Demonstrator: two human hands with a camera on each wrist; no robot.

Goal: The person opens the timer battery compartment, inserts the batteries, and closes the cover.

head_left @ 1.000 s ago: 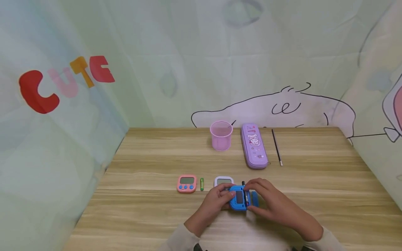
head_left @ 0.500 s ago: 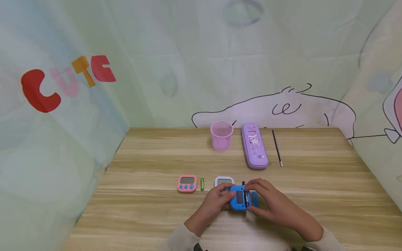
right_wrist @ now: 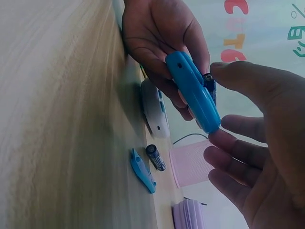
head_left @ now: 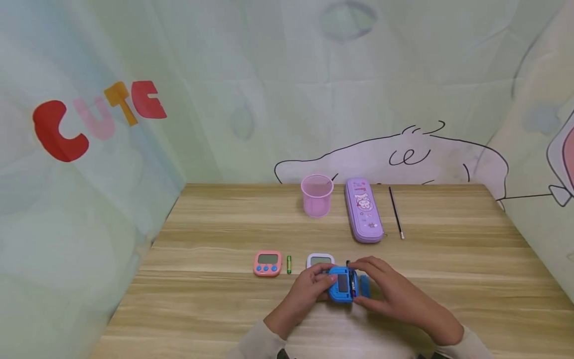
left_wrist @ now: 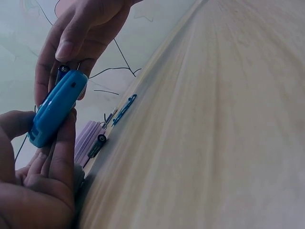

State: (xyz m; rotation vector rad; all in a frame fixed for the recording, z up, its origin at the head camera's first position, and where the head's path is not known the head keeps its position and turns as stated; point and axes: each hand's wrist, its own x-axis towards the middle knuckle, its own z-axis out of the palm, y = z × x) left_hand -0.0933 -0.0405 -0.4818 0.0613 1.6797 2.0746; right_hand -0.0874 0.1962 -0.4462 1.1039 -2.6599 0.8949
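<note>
A blue digital timer (head_left: pixel 342 284) is held above the table, its back with a bare battery slot facing up. My left hand (head_left: pixel 309 288) grips its left side, thumb on top and fingers beneath. My right hand (head_left: pixel 387 289) pinches a dark AAA battery (right_wrist: pixel 209 88) at the slot on the timer's right edge. In the right wrist view the thumb presses the battery's end, which sticks up out of the slot, and a finger touches the timer's edge. Below, on the table, lie a second dark battery (right_wrist: pixel 156 157) and the blue battery cover (right_wrist: pixel 142 171).
A white timer (head_left: pixel 320 259) lies just behind my left hand. Farther left are a pink timer (head_left: pixel 267 263) and a green battery (head_left: pixel 289 265). At the back stand a pink cup (head_left: pixel 316 197), a purple pencil case (head_left: pixel 364 212) and a black pencil (head_left: pixel 396 213).
The battery has shifted and turned slightly at the timer's slot, and my right fingers have moved slightly with it. My left hand keeps its hold on the blue timer.
</note>
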